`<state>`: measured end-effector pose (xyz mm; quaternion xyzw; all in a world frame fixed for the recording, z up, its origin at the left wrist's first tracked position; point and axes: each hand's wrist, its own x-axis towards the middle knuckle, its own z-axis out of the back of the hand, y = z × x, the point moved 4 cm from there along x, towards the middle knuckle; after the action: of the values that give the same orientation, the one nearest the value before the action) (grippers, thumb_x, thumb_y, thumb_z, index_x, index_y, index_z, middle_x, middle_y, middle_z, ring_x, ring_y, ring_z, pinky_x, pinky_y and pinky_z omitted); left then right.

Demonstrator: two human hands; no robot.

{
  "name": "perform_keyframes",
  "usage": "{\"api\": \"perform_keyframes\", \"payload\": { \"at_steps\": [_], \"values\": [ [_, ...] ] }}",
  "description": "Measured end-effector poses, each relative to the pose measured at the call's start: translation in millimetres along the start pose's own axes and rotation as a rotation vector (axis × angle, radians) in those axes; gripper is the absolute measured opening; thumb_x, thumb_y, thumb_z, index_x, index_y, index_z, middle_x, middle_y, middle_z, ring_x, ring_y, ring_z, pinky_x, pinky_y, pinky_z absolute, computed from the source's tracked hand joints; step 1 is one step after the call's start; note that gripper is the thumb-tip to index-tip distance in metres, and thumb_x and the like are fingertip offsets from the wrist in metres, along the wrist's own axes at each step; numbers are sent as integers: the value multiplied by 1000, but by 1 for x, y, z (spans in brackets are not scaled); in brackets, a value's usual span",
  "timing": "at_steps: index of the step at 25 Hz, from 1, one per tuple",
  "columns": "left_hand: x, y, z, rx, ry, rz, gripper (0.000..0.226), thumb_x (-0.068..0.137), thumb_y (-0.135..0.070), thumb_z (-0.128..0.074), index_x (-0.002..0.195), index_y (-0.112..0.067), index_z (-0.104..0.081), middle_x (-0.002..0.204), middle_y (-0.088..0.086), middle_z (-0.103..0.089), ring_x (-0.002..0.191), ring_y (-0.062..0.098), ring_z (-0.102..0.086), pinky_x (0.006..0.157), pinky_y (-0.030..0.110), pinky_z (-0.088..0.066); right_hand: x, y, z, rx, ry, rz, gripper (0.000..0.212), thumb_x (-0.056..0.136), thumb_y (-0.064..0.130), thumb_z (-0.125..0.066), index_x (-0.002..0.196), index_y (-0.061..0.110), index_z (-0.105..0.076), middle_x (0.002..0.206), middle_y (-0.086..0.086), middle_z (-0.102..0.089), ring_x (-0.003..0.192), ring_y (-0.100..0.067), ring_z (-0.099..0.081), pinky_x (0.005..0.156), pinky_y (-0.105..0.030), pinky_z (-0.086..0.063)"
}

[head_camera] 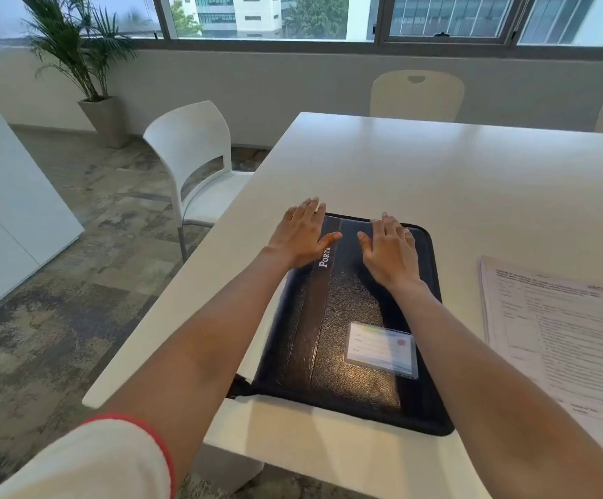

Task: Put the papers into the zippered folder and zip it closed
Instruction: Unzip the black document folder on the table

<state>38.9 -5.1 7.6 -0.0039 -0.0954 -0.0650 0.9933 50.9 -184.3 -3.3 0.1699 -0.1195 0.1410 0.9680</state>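
A black zippered folder (346,318) lies flat and closed on the white table (454,181), with a card in a clear pocket on its cover. My left hand (301,232) rests flat on the folder's far left corner, fingers spread. Flat on the far right part of the cover lies my right hand (390,250), also with its fingers apart. Neither hand grips anything. A stack of printed papers (559,336) lies on the table to the right of the folder, apart from it.
A white chair (191,153) stands at the table's left edge. Two more chairs (417,95) stand at the far side. A potted plant (87,66) stands by the window wall. The folder's strap (238,387) hangs over the table's near edge.
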Motion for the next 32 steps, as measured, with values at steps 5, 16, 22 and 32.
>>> {"api": "perform_keyframes", "payload": {
  "at_steps": [5, 16, 22, 32],
  "values": [
    [11, 22, -19, 34, 106, 65, 79, 95, -66, -23, 139, -3, -42, 141, 17, -49, 129, 32, -45, 107, 47, -33, 23, 0, -11, -47, 68, 29, 49, 97, 40, -38, 132, 7, -49, 143, -16, -46, 132, -34, -41, 109, -49, -30],
    [53, 45, -36, -125, 79, 109, 69, 93, -66, -31, 129, -10, -52, 131, 14, -55, 120, 30, -49, 100, 47, -37, 112, 41, -40, 102, 168, -46, 33, 90, 34, -49, 89, 9, -70, 94, -13, -71, 94, -33, -62, 79, -39, -48],
    [61, 52, -42, -105, 0, 152, 80, 86, -74, -31, 125, -10, -57, 128, 11, -57, 119, 28, -50, 101, 50, -33, 155, 66, -56, 199, 437, -236, 28, 76, 38, -65, 68, 12, -55, 74, -6, -60, 81, -28, -59, 71, -33, -46],
    [59, 48, -35, -109, -97, 240, 60, 93, -57, -37, 121, -7, -57, 124, 11, -57, 118, 29, -50, 106, 54, -27, 196, 77, -88, -42, 940, -433, 47, 51, 27, -67, 96, 16, -68, 105, -2, -68, 91, -26, -66, 87, -43, -51]
  ]
}}
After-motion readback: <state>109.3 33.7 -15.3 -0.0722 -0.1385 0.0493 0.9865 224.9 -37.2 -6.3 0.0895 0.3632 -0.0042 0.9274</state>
